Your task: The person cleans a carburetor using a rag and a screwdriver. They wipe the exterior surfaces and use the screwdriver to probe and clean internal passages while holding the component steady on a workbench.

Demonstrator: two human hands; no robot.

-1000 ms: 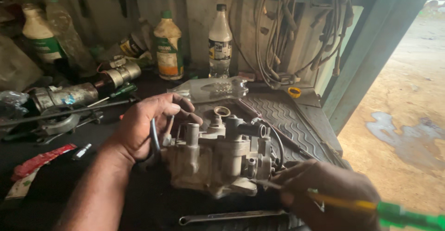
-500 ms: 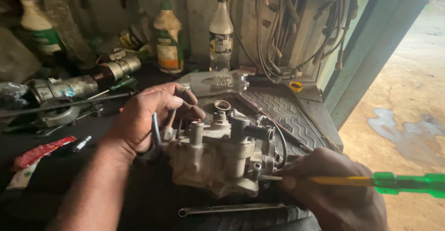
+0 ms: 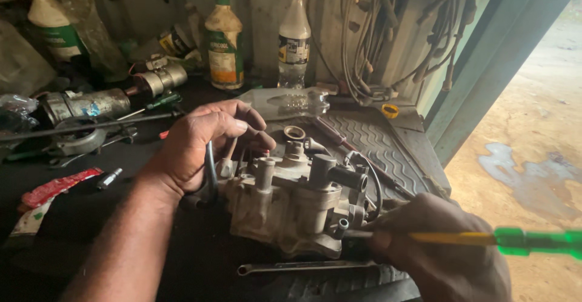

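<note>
A grimy grey metal engine part (image 3: pixel 291 208) with several round ports and a thin black hose sits on the dark workbench in the head view. My left hand (image 3: pixel 203 141) rests on its upper left side, fingers curled over the top and touching a bent metal rod. My right hand (image 3: pixel 439 247) at the lower right grips a screwdriver (image 3: pixel 485 239) with a yellow shaft and translucent green handle. The screwdriver lies level, its tip against the part's right lower edge.
A flat wrench (image 3: pixel 303 268) lies in front of the part. A ribbed black rubber mat (image 3: pixel 376 138) is behind it. Bottles (image 3: pixel 225 41), a cylindrical motor (image 3: pixel 91 103), loose tools and hanging cables (image 3: pixel 388 29) crowd the back. A teal post (image 3: pixel 497 53) and dirt ground are at right.
My right hand with the screwdriver has risen and turned the tool level, bringing its tip to the part's right side. My left hand has stayed on the part.
</note>
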